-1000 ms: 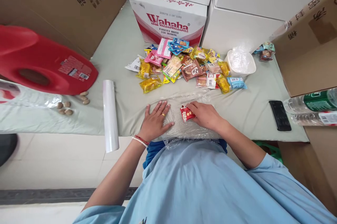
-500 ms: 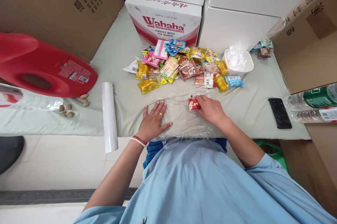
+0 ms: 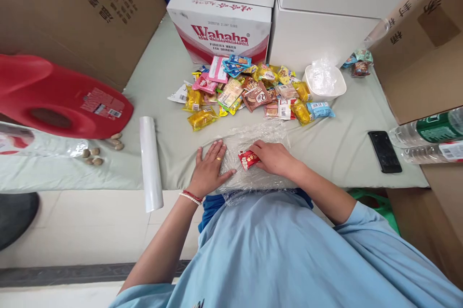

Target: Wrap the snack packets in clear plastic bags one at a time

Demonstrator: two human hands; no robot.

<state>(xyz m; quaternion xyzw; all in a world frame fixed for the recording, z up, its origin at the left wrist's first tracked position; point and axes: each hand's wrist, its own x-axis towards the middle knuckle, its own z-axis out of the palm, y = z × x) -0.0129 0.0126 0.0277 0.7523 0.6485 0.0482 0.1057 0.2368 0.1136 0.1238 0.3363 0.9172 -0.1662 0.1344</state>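
A sheet of clear plastic wrap (image 3: pixel 267 173) lies spread over the near edge of the cloth-covered table. My left hand (image 3: pixel 211 168) rests flat on its left side, fingers spread and holding nothing. My right hand (image 3: pixel 273 157) is closed on a small red snack packet (image 3: pixel 248 159), low over the middle of the wrap. Beyond both hands is a heap of wrapped snacks (image 3: pixel 256 95) in yellow, pink, blue and brown. A white bowl (image 3: pixel 340 94) with crumpled clear plastic in it stands at the heap's right. Left of my left hand lies a roll of plastic wrap (image 3: pixel 150 163).
A red jug (image 3: pixel 83 100) lies at the left near several small brown nuts (image 3: pixel 94 151). At the right are a black phone (image 3: pixel 384 151) and plastic bottles (image 3: pixel 434 129). A Wahaha carton (image 3: pixel 224 33) and white boxes (image 3: pixel 321 33) line the back.
My right hand has moved left and slightly nearer to me with the red snack packet, to the middle of the wrap. My left hand stays flat in place.
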